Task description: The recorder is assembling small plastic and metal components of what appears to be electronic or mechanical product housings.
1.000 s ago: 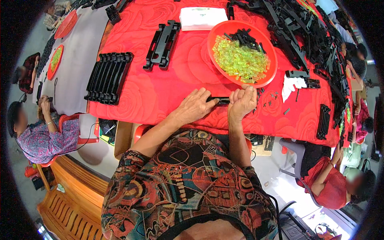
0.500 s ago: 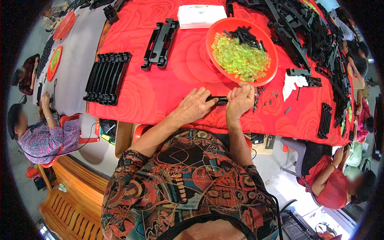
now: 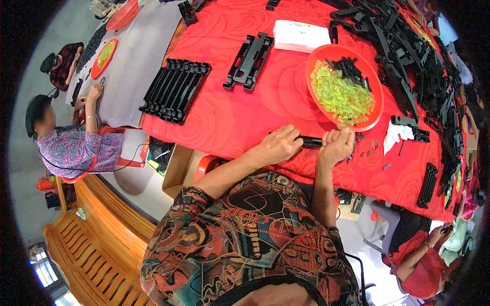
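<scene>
A long black plastic part [image 3: 310,142] lies near the front edge of the table covered in red cloth, partly hidden by my hands. My left hand [image 3: 279,146] is closed on its left end. Around its right end curl the fingers of my right hand [image 3: 337,146]; anything small in them is hidden. Just beyond my right hand stands a red bowl [image 3: 376,115] with translucent yellow-green pieces [image 3: 341,97] and small black pieces [image 3: 349,69]. Tiny dark bits [image 3: 371,148] are scattered right of that hand.
Black parts lie in a neat row [image 3: 176,91] at left, with another group [image 3: 248,61] beyond. A white box-shaped packet [image 3: 301,35] sits behind the bowl. A large heap of black parts [image 3: 403,56] and crumpled white tissue [image 3: 397,134] lie right. Other people sit at both sides.
The whole view has swung, so the table and its things appear farther right and lower. Both my hands stay closed at the black part.
</scene>
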`<state>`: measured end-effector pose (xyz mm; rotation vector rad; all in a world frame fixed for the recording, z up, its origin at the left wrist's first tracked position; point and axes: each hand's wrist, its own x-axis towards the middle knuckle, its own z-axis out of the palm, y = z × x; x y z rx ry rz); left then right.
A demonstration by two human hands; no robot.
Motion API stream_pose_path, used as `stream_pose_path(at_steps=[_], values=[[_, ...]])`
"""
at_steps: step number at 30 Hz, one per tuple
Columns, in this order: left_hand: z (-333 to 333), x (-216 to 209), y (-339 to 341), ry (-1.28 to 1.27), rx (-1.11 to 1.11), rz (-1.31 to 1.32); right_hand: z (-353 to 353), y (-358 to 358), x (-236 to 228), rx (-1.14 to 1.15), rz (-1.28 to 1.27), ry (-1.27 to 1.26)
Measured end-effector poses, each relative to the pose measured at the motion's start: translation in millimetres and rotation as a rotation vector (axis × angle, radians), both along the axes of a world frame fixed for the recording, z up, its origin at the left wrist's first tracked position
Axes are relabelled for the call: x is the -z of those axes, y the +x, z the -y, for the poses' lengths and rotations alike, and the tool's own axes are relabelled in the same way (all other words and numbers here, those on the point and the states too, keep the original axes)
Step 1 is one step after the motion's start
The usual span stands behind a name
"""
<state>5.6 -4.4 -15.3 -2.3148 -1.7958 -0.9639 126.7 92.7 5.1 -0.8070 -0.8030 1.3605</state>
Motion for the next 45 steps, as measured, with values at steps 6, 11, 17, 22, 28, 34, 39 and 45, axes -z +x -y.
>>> stream_pose_path(at_steps=[6,11,17,22,28,34,39,45], values=[[8,-4,-1,-0.012,-0.043,-0.038,3,14,-26,0.038,-0.092,0.090],[23,-4,-4,-0.045,-0.112,-0.023,1,31,-20,0.030,-0.132,0.070],[54,-16,-11,-0.114,-0.198,-0.023,13,21,0,-0.040,-0.133,-0.053],[69,-41,-18,-0.206,-0.194,0.041,24,9,0,-0.090,-0.121,-0.100],[87,-55,-40,-0.198,-0.206,0.070,15,14,7,-0.134,-0.283,-0.269],[99,-59,-94,0.058,-0.597,0.013,10,16,10,-0.103,-0.162,-0.260],[99,-38,-144,0.082,-0.988,-0.181,12,8,19,-0.118,-0.129,-0.282],[91,-15,-161,0.068,-1.126,-0.267,8,13,25,-0.150,-0.120,-0.290]])
